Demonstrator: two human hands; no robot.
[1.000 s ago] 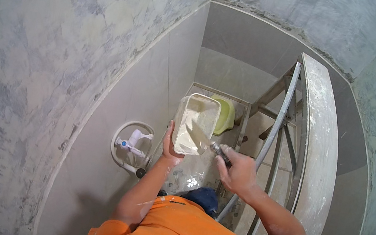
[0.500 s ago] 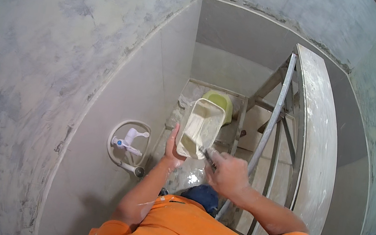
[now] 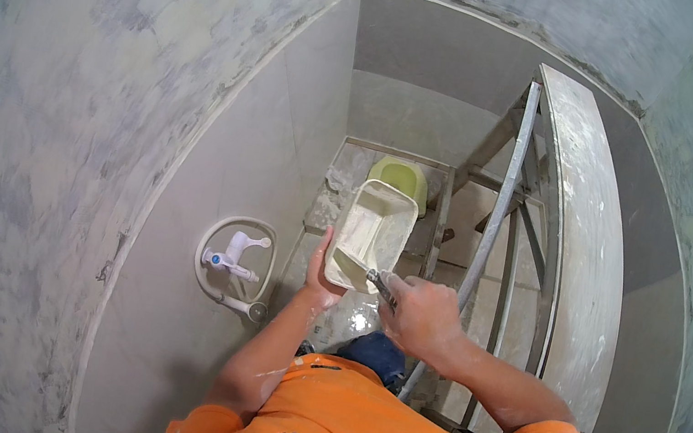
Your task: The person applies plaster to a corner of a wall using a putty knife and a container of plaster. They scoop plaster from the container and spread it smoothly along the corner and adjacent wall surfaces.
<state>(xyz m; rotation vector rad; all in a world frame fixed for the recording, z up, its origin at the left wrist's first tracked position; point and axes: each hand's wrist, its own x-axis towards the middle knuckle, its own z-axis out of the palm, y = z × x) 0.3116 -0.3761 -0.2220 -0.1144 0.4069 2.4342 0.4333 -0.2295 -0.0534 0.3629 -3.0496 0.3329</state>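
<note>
My left hand (image 3: 323, 273) grips a cream rectangular tub (image 3: 378, 222) by its left side and near end, with whitish paste inside. My right hand (image 3: 423, 315) is closed round the handle of a putty knife (image 3: 357, 263); its blade rests inside the tub's near end. Behind the tub, a pale green fixture (image 3: 402, 173) sits on the floor in the back corner, partly hidden by the tub.
A trestle of metal and wooden legs (image 3: 505, 198) with a long white-smeared plank (image 3: 583, 240) stands at the right. On the left tiled wall are a white tap (image 3: 233, 257) and a coiled hose (image 3: 201, 265). Plastered walls (image 3: 76, 122) rise above the grey tiles.
The putty knife has dropped from the tub's middle into its near end. The tub has shifted slightly right and tilted, and more of the floor behind it shows.
</note>
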